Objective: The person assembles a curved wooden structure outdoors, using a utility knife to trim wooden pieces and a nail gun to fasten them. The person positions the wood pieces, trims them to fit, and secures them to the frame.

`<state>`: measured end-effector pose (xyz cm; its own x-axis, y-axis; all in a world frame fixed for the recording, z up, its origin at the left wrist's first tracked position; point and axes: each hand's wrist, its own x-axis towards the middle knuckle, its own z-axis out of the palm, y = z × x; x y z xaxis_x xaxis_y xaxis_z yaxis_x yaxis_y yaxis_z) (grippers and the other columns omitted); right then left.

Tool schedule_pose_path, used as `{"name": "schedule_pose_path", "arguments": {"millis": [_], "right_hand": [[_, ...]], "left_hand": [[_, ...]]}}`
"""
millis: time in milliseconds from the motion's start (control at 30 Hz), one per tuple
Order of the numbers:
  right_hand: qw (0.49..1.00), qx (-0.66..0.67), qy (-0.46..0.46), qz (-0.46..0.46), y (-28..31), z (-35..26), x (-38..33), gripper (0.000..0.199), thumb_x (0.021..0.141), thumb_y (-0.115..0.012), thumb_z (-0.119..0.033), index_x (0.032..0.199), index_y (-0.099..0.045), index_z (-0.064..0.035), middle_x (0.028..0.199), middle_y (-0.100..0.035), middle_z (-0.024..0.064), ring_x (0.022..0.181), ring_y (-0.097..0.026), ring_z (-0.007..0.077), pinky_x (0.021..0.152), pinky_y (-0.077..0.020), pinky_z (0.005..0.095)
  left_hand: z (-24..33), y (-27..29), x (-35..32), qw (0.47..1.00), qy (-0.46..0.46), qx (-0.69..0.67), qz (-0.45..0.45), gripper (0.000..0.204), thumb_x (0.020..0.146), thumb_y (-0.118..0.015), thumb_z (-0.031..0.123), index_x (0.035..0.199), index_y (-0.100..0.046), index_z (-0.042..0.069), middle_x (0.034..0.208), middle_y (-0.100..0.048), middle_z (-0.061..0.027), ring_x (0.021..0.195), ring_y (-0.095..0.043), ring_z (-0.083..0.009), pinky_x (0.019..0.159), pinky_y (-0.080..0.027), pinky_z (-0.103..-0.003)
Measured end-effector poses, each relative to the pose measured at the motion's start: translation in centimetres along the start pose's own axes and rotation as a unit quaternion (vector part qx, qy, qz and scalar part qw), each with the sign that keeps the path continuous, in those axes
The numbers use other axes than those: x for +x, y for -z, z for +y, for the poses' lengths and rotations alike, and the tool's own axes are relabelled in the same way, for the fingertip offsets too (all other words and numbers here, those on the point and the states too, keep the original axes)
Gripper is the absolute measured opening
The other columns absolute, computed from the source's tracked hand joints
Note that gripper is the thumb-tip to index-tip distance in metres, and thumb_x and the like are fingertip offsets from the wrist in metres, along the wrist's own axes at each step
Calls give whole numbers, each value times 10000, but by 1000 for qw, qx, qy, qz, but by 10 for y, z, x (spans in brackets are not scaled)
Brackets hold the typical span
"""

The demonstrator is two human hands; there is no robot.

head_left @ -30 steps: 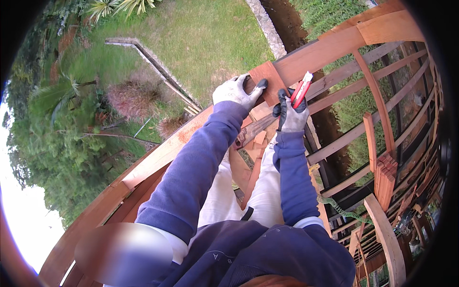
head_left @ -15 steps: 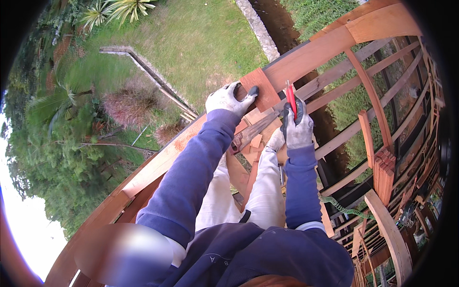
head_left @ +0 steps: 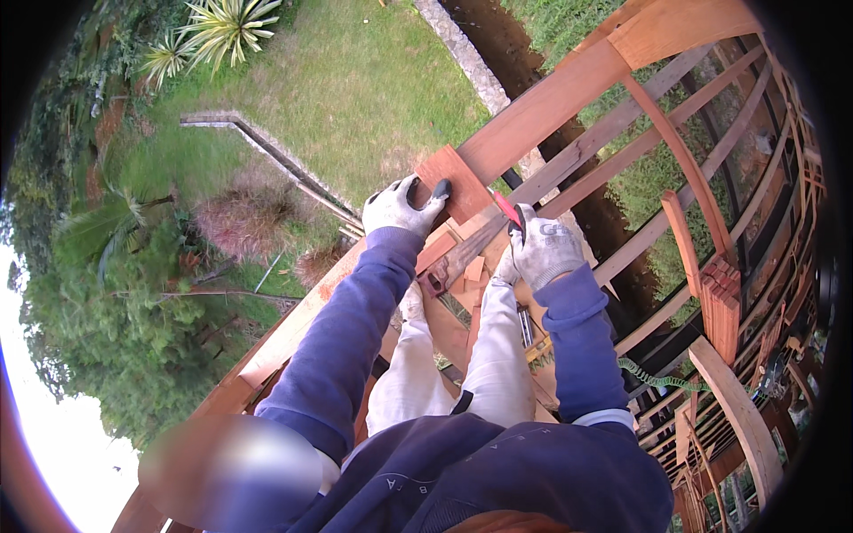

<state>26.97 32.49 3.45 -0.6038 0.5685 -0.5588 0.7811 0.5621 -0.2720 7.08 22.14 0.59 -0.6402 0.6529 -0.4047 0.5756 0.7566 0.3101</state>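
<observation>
Looking down from the head camera, a dark blue top and two light trouser legs are seen nearest, with both blue sleeves reaching forward over a timber frame high above the ground.

The left hand (head_left: 397,208), in a white glove, is laid against the near corner of a small square wood block (head_left: 455,182); its fingers (head_left: 439,189) are curled and pressed on the block's edge. The block sits at the lower end of a long sloping beam (head_left: 542,108).

The right hand (head_left: 544,251), also gloved, is closed around the red handle (head_left: 508,209) of a handsaw; its fingers are wrapped tight on the grip. The saw blade (head_left: 460,258) runs from that hand down and left, lying between the two hands, just below the block. Whether the teeth touch wood cannot be told.

Count: two gloved hands, one saw, one block, one coiled green cord (head_left: 657,377) near the right elbow. At least five thinner curved rails (head_left: 680,155) are seen beyond the beam; an exact count cannot be given.

Risks, as judged: the left fingers lie close to the blade line, so a slipped stroke could reach the glove. A block held by one hand only could twist and jam the blade. Loose offcuts or the saw could fall to the grass (head_left: 355,89) far below, and balance could be lost at this height.
</observation>
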Motion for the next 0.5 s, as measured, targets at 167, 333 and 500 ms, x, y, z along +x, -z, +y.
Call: {"name": "schedule_pose_path", "arguments": {"millis": [167, 333, 500], "right_hand": [[995, 43, 3, 88, -11, 10, -14, 376, 920, -532, -282, 1208, -523, -40, 793, -665, 163, 765, -672, 325, 667, -527, 457], [997, 23, 31, 64, 2, -5, 4, 349, 929, -510, -263, 1202, -523, -45, 765, -657, 153, 741, -670, 320, 645, -524, 454], [999, -9, 19, 40, 1, 4, 0, 355, 933, -505, -293, 1189, -539, -50, 810, -677, 155, 799, -680, 316, 698, -532, 432]], "left_hand": [[4, 4, 2, 1000, 8, 4, -8, 712, 817, -562, 665, 1190, -639, 63, 1125, -672, -141, 1066, -629, -299, 944, -473, -374], [-3, -8, 3, 1000, -10, 3, 18, 703, 813, -575, 655, 1177, -647, 58, 1110, -675, -156, 1053, -630, -314, 931, -477, -385], [2, -3, 2, 1000, 8, 15, -9, 691, 811, -589, 642, 1186, -642, 64, 1111, -676, -149, 1066, -629, -302, 942, -472, -387]]}}
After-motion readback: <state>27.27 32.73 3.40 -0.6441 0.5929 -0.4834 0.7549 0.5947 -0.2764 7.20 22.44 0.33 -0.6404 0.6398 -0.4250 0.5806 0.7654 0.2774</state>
